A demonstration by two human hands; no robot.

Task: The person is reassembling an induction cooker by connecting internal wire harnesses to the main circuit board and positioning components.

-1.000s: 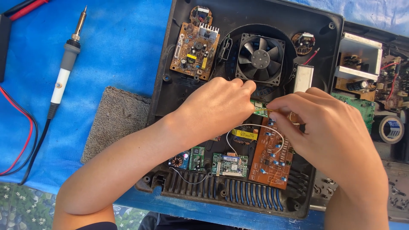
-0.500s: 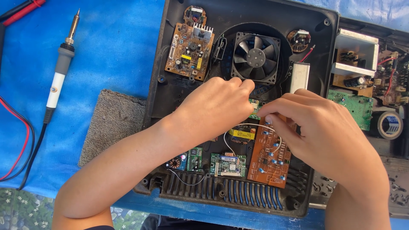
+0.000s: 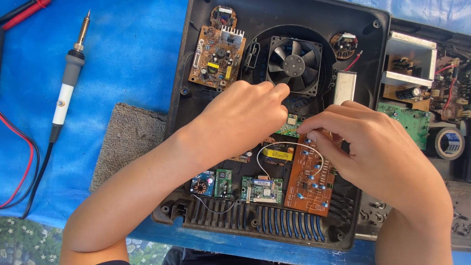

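Note:
An open black plastic housing (image 3: 181, 78) lies on a blue cloth, with a black fan (image 3: 293, 65) and several circuit boards inside. My left hand (image 3: 240, 118) and my right hand (image 3: 363, 142) meet over its middle, fingertips pinched on a small green circuit board (image 3: 289, 126). Below my right fingers sits an orange-brown board (image 3: 309, 181) with blue parts and a white wire looped over it. A brown board (image 3: 216, 56) is fixed at the housing's upper left. Small green and blue boards (image 3: 235, 185) line the lower edge.
A soldering iron (image 3: 68, 81) with a white and grey handle lies at the left on the blue cloth, near red and black cables (image 3: 22, 162). A grey pad (image 3: 125, 142) lies beside the housing. More opened electronics (image 3: 427, 73) and a tape roll (image 3: 449, 143) sit at the right.
The view has shifted slightly, so everything sits a little higher in the picture. Both hands stay pinched on the small green board, with only small finger movements.

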